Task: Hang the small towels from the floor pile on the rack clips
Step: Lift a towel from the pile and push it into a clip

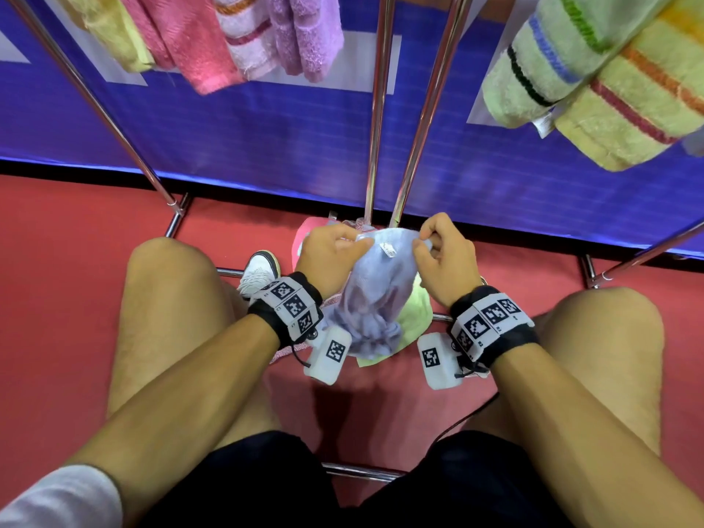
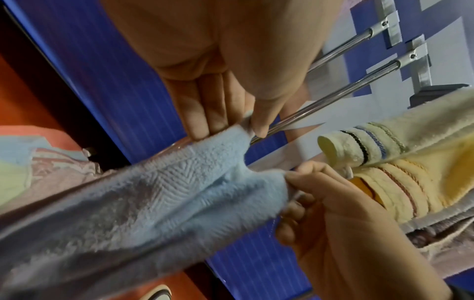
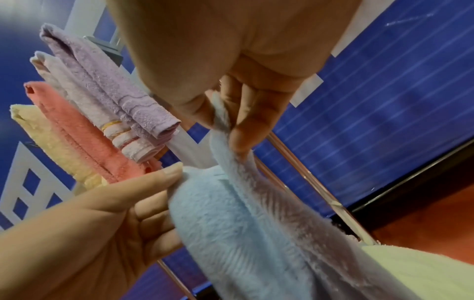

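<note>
A light blue towel (image 1: 377,295) hangs bunched between both hands, just above the floor pile (image 1: 415,318) of green and pink towels. My left hand (image 1: 356,243) pinches the towel's top edge on the left; in the left wrist view its thumb and fingers (image 2: 218,121) clamp the hem of the blue towel (image 2: 166,192). The right hand (image 1: 423,242) pinches the same edge on the right, and the right wrist view shows the blue cloth (image 3: 231,223) squeezed between its thumb and fingers (image 3: 243,138). A small white label (image 1: 388,248) sits on the edge between the hands.
Chrome rack poles (image 1: 377,108) rise behind the pile in front of a blue banner (image 1: 247,139). Hung towels fill the upper left (image 1: 198,43) and upper right (image 1: 594,89). My bare knees flank the pile, a white shoe (image 1: 259,272) beside it on red carpet.
</note>
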Tool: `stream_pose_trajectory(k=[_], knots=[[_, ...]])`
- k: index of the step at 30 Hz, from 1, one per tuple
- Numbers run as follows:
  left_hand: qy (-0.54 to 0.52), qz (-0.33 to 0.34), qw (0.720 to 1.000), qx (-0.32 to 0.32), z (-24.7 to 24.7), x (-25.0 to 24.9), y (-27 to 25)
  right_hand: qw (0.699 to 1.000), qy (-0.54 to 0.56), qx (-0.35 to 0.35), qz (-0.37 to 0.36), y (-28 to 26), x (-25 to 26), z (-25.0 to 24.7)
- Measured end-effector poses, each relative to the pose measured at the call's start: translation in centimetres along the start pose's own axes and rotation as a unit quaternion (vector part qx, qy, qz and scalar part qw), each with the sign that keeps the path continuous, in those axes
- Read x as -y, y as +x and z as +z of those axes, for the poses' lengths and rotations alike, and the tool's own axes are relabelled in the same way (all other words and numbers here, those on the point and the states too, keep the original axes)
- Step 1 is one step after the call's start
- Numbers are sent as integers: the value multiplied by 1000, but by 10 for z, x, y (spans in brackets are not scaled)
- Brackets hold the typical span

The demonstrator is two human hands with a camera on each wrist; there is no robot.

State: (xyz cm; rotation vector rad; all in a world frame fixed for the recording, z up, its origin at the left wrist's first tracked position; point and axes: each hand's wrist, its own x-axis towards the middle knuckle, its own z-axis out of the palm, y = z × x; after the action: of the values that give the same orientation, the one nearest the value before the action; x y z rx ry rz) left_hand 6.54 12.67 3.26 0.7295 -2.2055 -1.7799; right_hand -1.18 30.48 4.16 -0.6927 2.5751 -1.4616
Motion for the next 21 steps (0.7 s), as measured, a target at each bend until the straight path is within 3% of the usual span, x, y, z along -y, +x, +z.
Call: stream_pose_trajectory(k=[5,12,16,21], knots=[[-56,-14,997,49,13,-2,-8,995,52,89,4,-6,2,12],[-81,-54,992,81,10,-9,-9,993,31,110,-28,-4,4,10],[-80,-45,984,150,8,-13,-13,994,-2,85,-67,-2,1,8],[-82,-30,983,164,9,-12,-13,995,-21,48,-88,2,-5,6]])
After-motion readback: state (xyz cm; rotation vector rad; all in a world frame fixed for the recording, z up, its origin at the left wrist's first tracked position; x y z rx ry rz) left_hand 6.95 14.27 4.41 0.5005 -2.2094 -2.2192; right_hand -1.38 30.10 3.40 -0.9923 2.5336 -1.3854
